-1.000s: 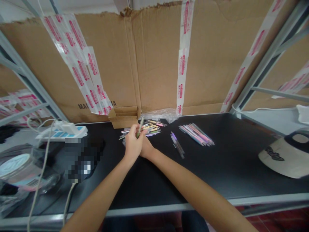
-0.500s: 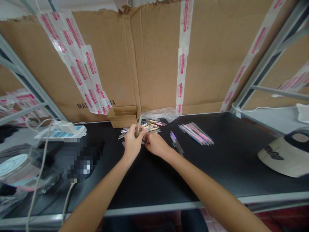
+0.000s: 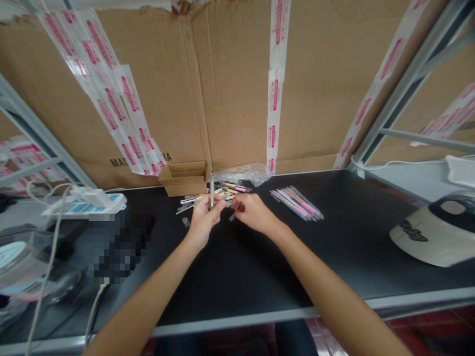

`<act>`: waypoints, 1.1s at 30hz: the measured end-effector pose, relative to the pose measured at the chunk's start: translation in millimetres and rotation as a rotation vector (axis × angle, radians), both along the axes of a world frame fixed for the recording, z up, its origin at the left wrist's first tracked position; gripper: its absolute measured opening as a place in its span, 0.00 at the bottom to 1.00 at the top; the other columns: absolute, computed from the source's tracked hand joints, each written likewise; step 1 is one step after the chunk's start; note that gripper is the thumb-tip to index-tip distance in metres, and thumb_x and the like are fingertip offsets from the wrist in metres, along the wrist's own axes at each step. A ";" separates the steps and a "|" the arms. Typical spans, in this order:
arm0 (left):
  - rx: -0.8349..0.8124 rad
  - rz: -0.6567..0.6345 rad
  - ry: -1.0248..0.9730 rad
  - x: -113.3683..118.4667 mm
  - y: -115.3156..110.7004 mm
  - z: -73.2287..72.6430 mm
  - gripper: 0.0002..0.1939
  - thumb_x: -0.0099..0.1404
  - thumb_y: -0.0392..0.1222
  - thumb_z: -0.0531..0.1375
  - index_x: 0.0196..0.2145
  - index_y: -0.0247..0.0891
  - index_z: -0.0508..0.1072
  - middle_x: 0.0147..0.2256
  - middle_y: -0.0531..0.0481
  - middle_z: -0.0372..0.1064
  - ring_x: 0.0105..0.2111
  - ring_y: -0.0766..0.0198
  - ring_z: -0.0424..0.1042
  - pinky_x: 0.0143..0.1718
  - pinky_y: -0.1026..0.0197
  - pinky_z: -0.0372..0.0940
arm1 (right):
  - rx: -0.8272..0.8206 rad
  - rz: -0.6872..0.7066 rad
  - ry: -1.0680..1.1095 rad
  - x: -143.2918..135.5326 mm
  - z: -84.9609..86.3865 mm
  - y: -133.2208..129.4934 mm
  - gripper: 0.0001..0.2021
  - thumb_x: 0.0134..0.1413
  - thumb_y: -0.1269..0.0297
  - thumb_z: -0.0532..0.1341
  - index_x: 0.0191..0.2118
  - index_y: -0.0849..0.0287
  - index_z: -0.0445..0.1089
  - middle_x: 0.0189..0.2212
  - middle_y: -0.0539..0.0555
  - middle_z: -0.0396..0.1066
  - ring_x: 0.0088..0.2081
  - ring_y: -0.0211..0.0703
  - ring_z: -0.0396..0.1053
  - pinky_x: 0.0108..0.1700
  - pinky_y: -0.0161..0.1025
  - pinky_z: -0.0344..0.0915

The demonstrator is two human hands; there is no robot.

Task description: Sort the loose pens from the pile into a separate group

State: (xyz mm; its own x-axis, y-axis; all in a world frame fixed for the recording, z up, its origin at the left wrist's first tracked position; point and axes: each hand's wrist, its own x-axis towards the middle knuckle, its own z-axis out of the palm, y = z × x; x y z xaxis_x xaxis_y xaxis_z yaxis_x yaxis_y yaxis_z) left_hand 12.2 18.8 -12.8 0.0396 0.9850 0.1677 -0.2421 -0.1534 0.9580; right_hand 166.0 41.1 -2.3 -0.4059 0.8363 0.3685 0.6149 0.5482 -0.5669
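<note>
My left hand (image 3: 203, 217) is closed round a slim pen (image 3: 212, 192) that stands upright from its fingers. Close on its right, my right hand (image 3: 252, 211) has its fingers curled together; whatever they pinch is too small to name. A small clear cap (image 3: 232, 216) lies just below the right fingertips. Behind both hands spreads a loose pile of pens (image 3: 233, 187), partly hidden by them. Another clear piece (image 3: 186, 222) rests left of my left hand. A neat row of pastel pens (image 3: 297, 202) lies to the right.
Behind the pile are a small open cardboard box (image 3: 184, 186) and a crumpled clear bag (image 3: 245, 173). A power strip (image 3: 115, 205) and cables sit at the left, with a plastic tub (image 3: 15, 262). A cap (image 3: 426, 232) lies at the right.
The right hand has moved a little right, away from the left hand. The view has shifted slightly. The purple pens beside the right wrist no longer show.
</note>
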 end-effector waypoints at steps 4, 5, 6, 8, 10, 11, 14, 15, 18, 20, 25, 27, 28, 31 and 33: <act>0.011 -0.034 -0.071 1.5 -1.7 2.4 0.20 0.48 0.49 0.67 0.32 0.36 0.64 0.23 0.58 0.59 0.15 0.80 0.47 0.15 0.71 0.40 | 0.066 0.088 -0.024 -5.0 -3.2 -3.5 0.12 0.38 0.83 0.55 0.28 0.62 0.70 0.24 0.52 0.70 0.26 0.37 0.65 0.30 0.32 0.59; 0.017 -0.041 -0.075 1.4 -1.8 2.5 0.20 0.48 0.49 0.67 0.32 0.36 0.64 0.23 0.58 0.58 0.15 0.80 0.47 0.14 0.71 0.40 | 0.054 0.125 -0.022 -6.1 -4.1 -4.2 0.12 0.39 0.83 0.55 0.28 0.62 0.70 0.24 0.52 0.70 0.26 0.37 0.65 0.30 0.32 0.59; 0.022 -0.047 -0.074 1.3 -1.8 2.4 0.20 0.48 0.49 0.67 0.33 0.36 0.64 0.23 0.58 0.59 0.15 0.80 0.47 0.15 0.71 0.40 | 0.032 0.164 -0.018 -7.0 -4.8 -4.7 0.12 0.39 0.83 0.55 0.29 0.63 0.70 0.24 0.52 0.69 0.25 0.36 0.65 0.30 0.32 0.60; 0.029 -0.059 -0.063 0.9 -1.9 1.7 0.19 0.49 0.48 0.67 0.33 0.36 0.64 0.24 0.58 0.60 0.15 0.80 0.47 0.15 0.70 0.40 | -0.013 0.226 -0.016 -7.8 -5.6 -5.2 0.11 0.41 0.83 0.56 0.29 0.62 0.69 0.24 0.51 0.69 0.25 0.36 0.65 0.29 0.31 0.60; 0.035 -0.063 -0.046 0.7 -1.9 0.5 0.18 0.50 0.48 0.66 0.33 0.36 0.64 0.24 0.57 0.61 0.15 0.80 0.47 0.15 0.70 0.40 | -0.037 0.248 -0.016 -7.6 -5.1 -4.9 0.09 0.42 0.82 0.57 0.27 0.61 0.68 0.24 0.51 0.69 0.25 0.36 0.65 0.29 0.32 0.60; 0.038 -0.064 -0.039 0.7 -2.0 0.0 0.18 0.51 0.48 0.66 0.33 0.36 0.64 0.24 0.57 0.62 0.15 0.80 0.47 0.15 0.70 0.40 | -0.041 0.242 -0.006 -7.1 -4.3 -4.5 0.08 0.42 0.81 0.58 0.26 0.61 0.68 0.23 0.50 0.69 0.25 0.36 0.65 0.30 0.32 0.60; 0.049 -0.060 -0.020 0.8 -1.6 -1.6 0.17 0.51 0.47 0.65 0.33 0.36 0.64 0.25 0.57 0.63 0.15 0.80 0.47 0.14 0.71 0.41 | -0.053 0.193 0.089 -5.1 -1.3 -2.0 0.07 0.44 0.79 0.59 0.24 0.61 0.68 0.22 0.50 0.69 0.25 0.36 0.65 0.31 0.33 0.60; 0.049 -0.046 -0.006 0.7 -1.0 -2.2 0.16 0.51 0.47 0.65 0.33 0.36 0.65 0.24 0.57 0.63 0.15 0.79 0.47 0.14 0.71 0.41 | -0.066 0.173 0.140 -4.2 -0.5 -0.7 0.06 0.45 0.79 0.59 0.24 0.61 0.68 0.22 0.50 0.69 0.25 0.36 0.65 0.32 0.34 0.61; 0.047 0.058 0.083 -0.9 2.3 -5.0 0.16 0.51 0.47 0.65 0.31 0.36 0.65 0.23 0.58 0.60 0.15 0.79 0.48 0.14 0.71 0.43 | -0.168 0.151 0.321 -0.7 0.8 4.1 0.05 0.45 0.76 0.60 0.25 0.60 0.68 0.21 0.48 0.68 0.24 0.34 0.65 0.30 0.33 0.61; 0.066 0.143 0.166 -3.2 5.8 -7.9 0.15 0.51 0.47 0.65 0.30 0.36 0.66 0.23 0.58 0.60 0.16 0.77 0.51 0.15 0.71 0.45 | -0.250 0.175 0.437 2.0 1.0 7.2 0.04 0.44 0.74 0.61 0.27 0.59 0.68 0.22 0.47 0.68 0.24 0.34 0.65 0.30 0.32 0.62; 0.142 0.230 0.334 -8.7 12.4 -14.1 0.11 0.53 0.45 0.63 0.29 0.37 0.68 0.23 0.56 0.63 0.20 0.72 0.58 0.20 0.69 0.53 | -0.336 0.250 0.582 5.5 2.3 8.8 0.06 0.42 0.69 0.64 0.30 0.60 0.67 0.22 0.48 0.68 0.24 0.34 0.65 0.29 0.32 0.62; 0.182 0.228 0.377 -9.4 12.9 -14.6 0.10 0.53 0.45 0.63 0.29 0.37 0.69 0.23 0.56 0.64 0.22 0.70 0.60 0.23 0.68 0.55 | -0.310 0.264 0.587 5.1 2.7 7.3 0.07 0.42 0.68 0.64 0.30 0.60 0.67 0.24 0.48 0.69 0.26 0.35 0.67 0.31 0.33 0.63; 0.208 0.223 0.397 -9.5 12.8 -14.5 0.09 0.53 0.45 0.63 0.29 0.37 0.70 0.24 0.55 0.64 0.23 0.69 0.61 0.25 0.67 0.56 | -0.289 0.270 0.572 4.7 2.6 6.5 0.07 0.43 0.68 0.64 0.30 0.60 0.66 0.24 0.49 0.69 0.27 0.35 0.67 0.32 0.34 0.64; 0.282 0.215 0.473 -9.6 11.8 -13.9 0.09 0.54 0.44 0.62 0.28 0.36 0.70 0.26 0.54 0.66 0.27 0.67 0.64 0.30 0.66 0.58 | -0.197 0.275 0.468 3.7 1.9 4.9 0.04 0.45 0.69 0.62 0.30 0.60 0.66 0.26 0.50 0.69 0.29 0.36 0.68 0.35 0.35 0.65; 0.306 0.220 0.544 -9.7 10.8 -13.5 0.08 0.55 0.43 0.62 0.29 0.36 0.71 0.27 0.53 0.67 0.29 0.66 0.65 0.33 0.65 0.59 | -0.134 0.277 0.389 3.5 1.6 4.1 0.03 0.47 0.71 0.61 0.31 0.60 0.66 0.26 0.50 0.69 0.28 0.36 0.68 0.34 0.35 0.66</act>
State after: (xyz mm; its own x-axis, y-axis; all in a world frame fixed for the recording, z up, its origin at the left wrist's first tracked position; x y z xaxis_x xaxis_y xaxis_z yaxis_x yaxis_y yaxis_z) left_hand 2.5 29.6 -26.3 0.0013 0.8910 0.4539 0.3322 -0.4286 0.8402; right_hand 169.4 45.2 -0.8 -0.4733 0.7667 0.4338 0.1851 0.5680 -0.8019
